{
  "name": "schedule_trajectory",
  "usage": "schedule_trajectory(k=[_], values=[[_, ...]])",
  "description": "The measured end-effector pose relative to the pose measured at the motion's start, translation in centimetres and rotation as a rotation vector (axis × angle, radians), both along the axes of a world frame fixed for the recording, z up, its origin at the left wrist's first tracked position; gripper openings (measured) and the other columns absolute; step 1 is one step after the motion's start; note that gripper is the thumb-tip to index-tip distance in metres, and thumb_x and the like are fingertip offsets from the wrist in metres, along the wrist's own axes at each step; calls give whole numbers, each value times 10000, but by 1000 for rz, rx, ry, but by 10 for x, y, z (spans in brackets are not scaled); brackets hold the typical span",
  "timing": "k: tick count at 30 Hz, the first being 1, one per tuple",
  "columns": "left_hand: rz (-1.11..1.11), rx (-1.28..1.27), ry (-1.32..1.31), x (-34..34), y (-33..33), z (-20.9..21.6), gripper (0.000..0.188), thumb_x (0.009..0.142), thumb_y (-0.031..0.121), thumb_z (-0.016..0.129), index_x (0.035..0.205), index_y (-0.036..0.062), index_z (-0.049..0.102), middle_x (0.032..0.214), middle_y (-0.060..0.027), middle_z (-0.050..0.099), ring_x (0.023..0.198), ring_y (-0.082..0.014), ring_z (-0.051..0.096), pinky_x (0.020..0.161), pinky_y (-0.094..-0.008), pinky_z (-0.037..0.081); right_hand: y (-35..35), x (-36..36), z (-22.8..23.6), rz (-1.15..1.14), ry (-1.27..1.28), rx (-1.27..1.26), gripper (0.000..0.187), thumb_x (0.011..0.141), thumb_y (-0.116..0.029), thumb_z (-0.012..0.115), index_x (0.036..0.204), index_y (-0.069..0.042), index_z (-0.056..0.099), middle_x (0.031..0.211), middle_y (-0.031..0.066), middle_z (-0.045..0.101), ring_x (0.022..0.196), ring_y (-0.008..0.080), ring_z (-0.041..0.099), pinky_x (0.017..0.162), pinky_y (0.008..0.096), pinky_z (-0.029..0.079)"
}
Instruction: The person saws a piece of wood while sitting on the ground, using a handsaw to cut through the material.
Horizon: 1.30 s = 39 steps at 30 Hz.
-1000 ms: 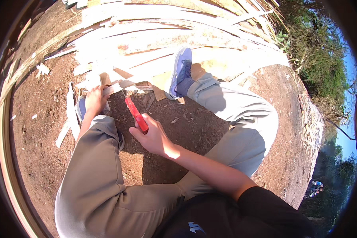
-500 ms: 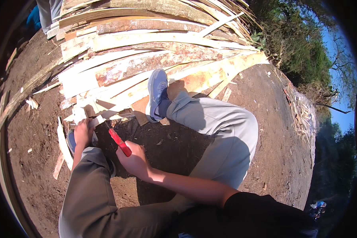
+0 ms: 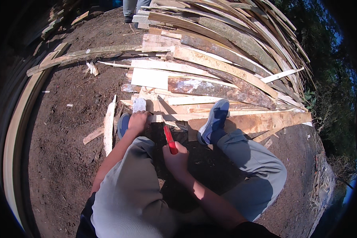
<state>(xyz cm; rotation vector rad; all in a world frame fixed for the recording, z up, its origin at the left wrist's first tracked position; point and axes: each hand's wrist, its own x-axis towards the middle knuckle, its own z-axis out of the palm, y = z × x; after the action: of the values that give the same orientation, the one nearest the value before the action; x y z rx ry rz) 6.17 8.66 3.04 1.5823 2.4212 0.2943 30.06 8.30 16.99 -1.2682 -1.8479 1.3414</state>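
Observation:
My right hand (image 3: 176, 160) is closed round the red handle of a handsaw (image 3: 169, 139). Its thin blade, seen almost edge-on, points away from me and meets a short pale strip of wood (image 3: 156, 118). Fingers bent, my left hand (image 3: 139, 122) grips that strip to the left of the blade. Just beyond the left hand is a pale, squared piece of wood (image 3: 139, 104). My left shoe (image 3: 123, 125) lies partly hidden beside the left wrist, and my right shoe (image 3: 214, 121) rests against the boards.
A large pile of rough boards and bark-edged slabs (image 3: 222, 89) spreads ahead and to the right. Long planks (image 3: 12, 139) run along the left side. Loose offcuts (image 3: 109, 125) lie on the brown soil. Another person's legs (image 3: 135, 8) stand at the far edge.
My view has swung left, so hands and boards appear further right. Both hands keep their grips, the saw still at the wood strip. My left forearm now shows more.

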Motion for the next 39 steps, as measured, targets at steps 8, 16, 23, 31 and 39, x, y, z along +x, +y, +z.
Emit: schedule_trajectory(k=[8,16,23,31,39], values=[[1,9,38,1,-3,-17,292,848,175,691,1116,79,627,1122,-90,687,1111,-278,647,964,-428,509,-35,46,18,-75,-24,-149,223,885,-81,653,718,-42,511,616,-24,475,563,60,448,527,283,383],[-2,-47,22,3,1,-19,347,865,240,731,1173,108,638,1152,-89,673,1131,-286,643,960,-422,521,-8,97,4,16,-102,-102,172,902,-79,618,751,-28,554,634,-48,470,566,33,426,524,246,334],[-15,-22,8,5,10,-7,338,849,188,716,1178,120,679,1152,-93,681,1104,-284,659,945,-419,533,-23,56,17,-9,-45,-130,134,886,-60,590,760,-15,592,645,-34,504,575,47,466,543,234,354],[-36,-19,-11,1,1,-4,342,862,199,713,1194,132,671,1164,-89,664,1146,-283,638,988,-420,519,2,43,-1,-19,-59,-142,172,867,-66,615,720,-4,552,622,-24,487,580,46,437,534,258,349],[-44,24,9,-9,-5,1,353,878,212,706,1215,123,655,1171,-84,661,1157,-289,627,1004,-428,509,-24,55,21,-22,-69,-172,184,876,-64,630,724,-26,534,611,-39,455,573,39,414,515,275,341]])
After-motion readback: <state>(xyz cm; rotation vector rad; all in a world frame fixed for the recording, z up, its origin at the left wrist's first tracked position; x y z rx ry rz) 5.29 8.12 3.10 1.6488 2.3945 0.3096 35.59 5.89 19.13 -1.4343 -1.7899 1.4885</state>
